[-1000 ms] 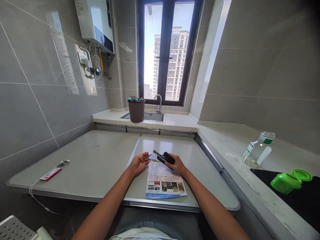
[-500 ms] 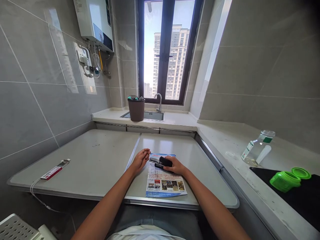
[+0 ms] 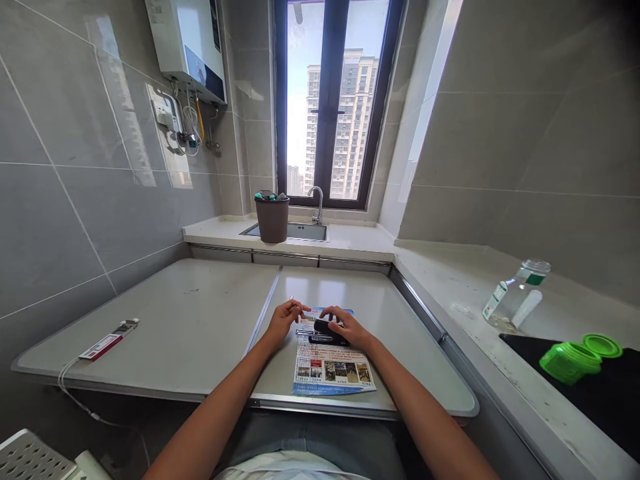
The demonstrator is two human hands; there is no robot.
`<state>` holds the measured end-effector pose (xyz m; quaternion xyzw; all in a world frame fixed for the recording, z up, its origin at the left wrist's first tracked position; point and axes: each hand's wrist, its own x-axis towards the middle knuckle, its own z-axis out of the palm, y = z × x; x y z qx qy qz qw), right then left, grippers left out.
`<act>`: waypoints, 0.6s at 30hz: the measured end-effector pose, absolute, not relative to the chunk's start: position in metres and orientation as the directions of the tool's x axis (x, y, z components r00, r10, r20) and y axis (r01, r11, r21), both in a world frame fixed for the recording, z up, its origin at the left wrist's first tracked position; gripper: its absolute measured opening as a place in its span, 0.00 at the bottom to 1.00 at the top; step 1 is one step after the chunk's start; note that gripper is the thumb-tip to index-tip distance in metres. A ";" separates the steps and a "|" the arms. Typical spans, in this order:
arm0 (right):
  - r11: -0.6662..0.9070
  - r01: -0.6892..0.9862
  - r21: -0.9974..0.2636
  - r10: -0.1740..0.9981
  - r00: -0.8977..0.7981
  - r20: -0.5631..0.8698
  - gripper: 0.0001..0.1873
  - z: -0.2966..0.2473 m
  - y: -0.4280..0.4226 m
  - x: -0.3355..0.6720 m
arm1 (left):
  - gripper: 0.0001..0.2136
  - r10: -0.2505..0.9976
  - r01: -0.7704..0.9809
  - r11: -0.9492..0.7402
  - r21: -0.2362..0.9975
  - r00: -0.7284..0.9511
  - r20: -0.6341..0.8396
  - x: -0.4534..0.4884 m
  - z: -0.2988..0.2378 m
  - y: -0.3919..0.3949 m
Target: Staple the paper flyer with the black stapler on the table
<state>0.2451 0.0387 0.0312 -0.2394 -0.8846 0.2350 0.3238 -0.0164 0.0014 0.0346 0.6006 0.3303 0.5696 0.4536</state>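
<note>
A printed flyer (image 3: 333, 369) lies on the grey table (image 3: 200, 327) in front of me. On its far end rests a black stapler (image 3: 325, 331). My right hand (image 3: 345, 325) lies over the stapler, fingers curled on its top. My left hand (image 3: 283, 315) is beside it at the flyer's far left corner, fingertips pinched on a small thin item I cannot make out.
A red and white flat device (image 3: 107, 341) with a cable lies at the table's left. On the right counter stand a clear bottle (image 3: 515, 299) and a green jar (image 3: 570, 360) with its lid (image 3: 603, 345). A brown bin (image 3: 273, 217) stands by the sink (image 3: 300, 231).
The stapler, held up open above the flyer a second ago, now lies down on the flyer under my right hand. My left hand has closed into a pinch and moved toward it.
</note>
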 end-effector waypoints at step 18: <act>0.929 0.299 -0.219 0.371 -0.751 0.546 0.26 0.052 0.014 0.227 | 0.10 0.817 0.239 -0.577 0.781 0.186 0.546 -0.013 0.038 -0.012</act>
